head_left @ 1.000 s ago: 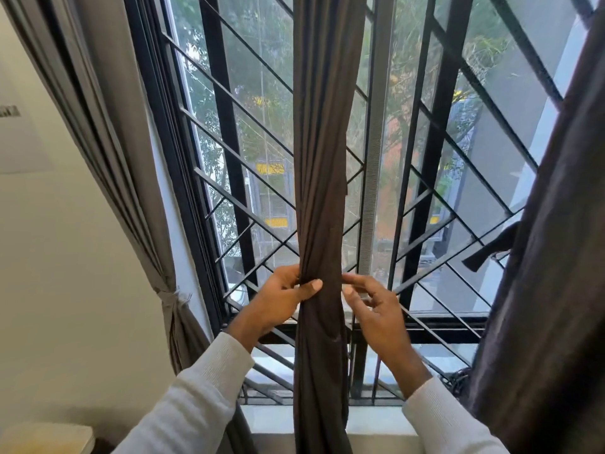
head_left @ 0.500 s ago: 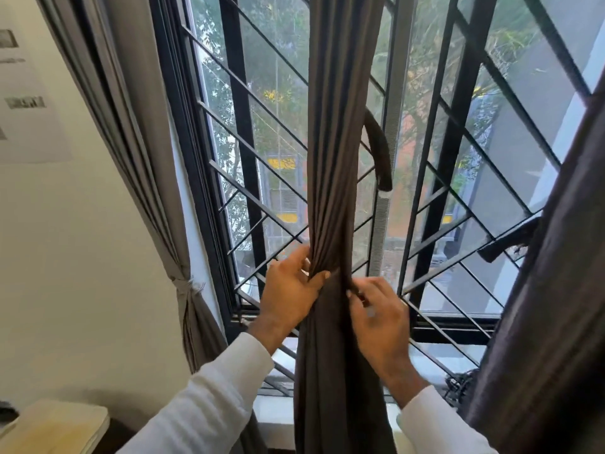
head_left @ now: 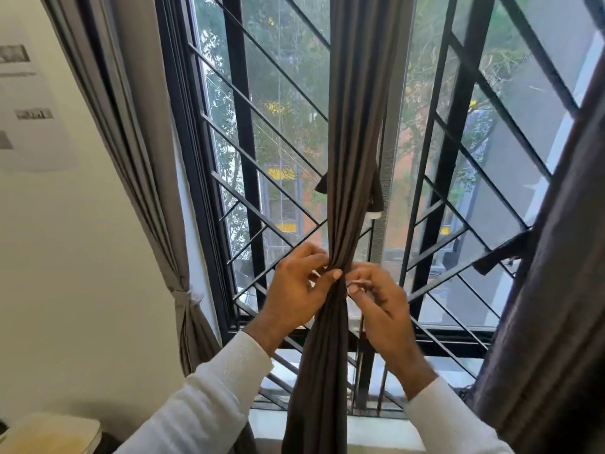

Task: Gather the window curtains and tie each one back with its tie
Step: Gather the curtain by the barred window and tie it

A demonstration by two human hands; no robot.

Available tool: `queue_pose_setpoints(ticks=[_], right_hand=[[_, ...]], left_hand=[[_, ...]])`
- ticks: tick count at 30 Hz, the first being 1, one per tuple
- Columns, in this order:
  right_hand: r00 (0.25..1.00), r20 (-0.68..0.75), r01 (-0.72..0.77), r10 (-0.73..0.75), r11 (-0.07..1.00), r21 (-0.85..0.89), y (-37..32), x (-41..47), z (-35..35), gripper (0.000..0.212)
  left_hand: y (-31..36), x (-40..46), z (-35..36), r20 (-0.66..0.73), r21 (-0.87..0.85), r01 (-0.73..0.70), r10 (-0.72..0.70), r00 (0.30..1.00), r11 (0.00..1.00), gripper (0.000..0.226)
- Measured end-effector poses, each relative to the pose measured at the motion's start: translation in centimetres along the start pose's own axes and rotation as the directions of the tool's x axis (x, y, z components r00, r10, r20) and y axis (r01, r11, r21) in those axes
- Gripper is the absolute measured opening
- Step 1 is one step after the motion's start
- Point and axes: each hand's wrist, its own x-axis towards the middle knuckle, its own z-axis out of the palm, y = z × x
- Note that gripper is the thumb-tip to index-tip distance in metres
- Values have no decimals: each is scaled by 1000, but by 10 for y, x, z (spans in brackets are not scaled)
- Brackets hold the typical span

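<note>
- Middle curtain [head_left: 355, 126]: dark brown, hangs down the centre of the window grille [head_left: 248, 132], gathered into one narrow bundle so a tie can go round it.
- Tie [head_left: 376, 194]: dark strap, ends loose on either side of the bundle above the hands, not yet fastened.
- Left hand [head_left: 296, 291]: fingers and thumb curled round the bundle at its waist, pinching it to keep the folds together.
- Right hand [head_left: 381, 301]: fingers curled against the bundle's right side; what they pinch is too small to tell.
- Left curtain [head_left: 144, 178]: grey, already tied back beside the wall.
- Right curtain [head_left: 556, 257]: dark, hangs loose, its strap dangling.
</note>
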Motion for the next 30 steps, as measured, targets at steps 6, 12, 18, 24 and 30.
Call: queue_pose_setpoints(ticks=[6,12,18,24,30], right_hand=[[992,-89,-82,85,996,37,-39,44,-6,29],[987,-132,-87,87,996,7,-64,73,-5,22],[984,-174,6,-28,993,-121,-61,79,-6,45],[989,-140,45,-49,998,-34,-67,80,-10,18],[988,-148,-32,41,998,59,-78,83,-20,17]], left_hand=[[14,7,4,17,-147,80,-78,997,986,64],[14,16,3,25,-61,0,2,1000,998,48],[12,46,-11,69,-258,-37,57,996,966,17],[30,63,-14,-6,-510,203,-240,971,836,14],[25,73,-10,25,-532,208,-230,973,821,16]])
